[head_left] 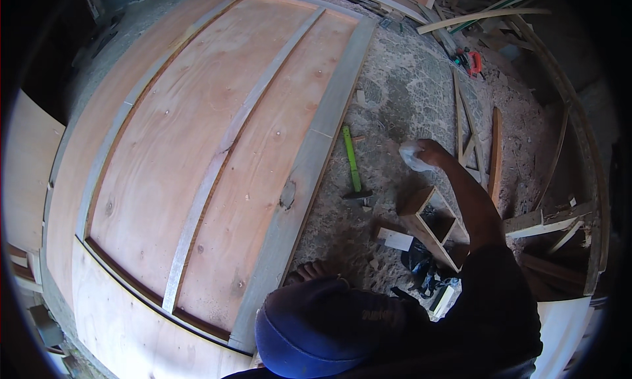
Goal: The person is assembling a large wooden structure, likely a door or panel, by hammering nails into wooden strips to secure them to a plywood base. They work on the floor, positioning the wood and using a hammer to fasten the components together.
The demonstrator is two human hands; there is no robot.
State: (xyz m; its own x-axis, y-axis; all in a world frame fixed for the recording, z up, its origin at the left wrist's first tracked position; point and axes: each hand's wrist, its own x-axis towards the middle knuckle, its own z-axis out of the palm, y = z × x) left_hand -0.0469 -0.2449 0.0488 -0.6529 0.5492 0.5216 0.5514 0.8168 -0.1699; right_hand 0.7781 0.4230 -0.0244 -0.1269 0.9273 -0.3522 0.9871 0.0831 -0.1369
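Note:
My right arm reaches forward from the lower right. At its end my right hand (pixel 431 153) is closed on a crumpled, whitish clear plastic bag (pixel 413 156), held above the dusty floor. Below that hand stands an open wooden box (pixel 413 203) with a divider and dark contents. To its left lies a hammer (pixel 352 160) with a bright green handle, its head toward me. My left hand is out of view. Blue fabric with a curved seam (pixel 303 329) hides part of the near area, and the toes of a bare foot (pixel 308 272) show beyond it.
A large framed plywood panel (pixel 158 149) with long wooden strips fills the left. A pale block (pixel 395 239) and black plastic (pixel 421 264) lie near the box. Wood offcuts (pixel 496 155) and a red-orange power tool (pixel 472 62) are on the right.

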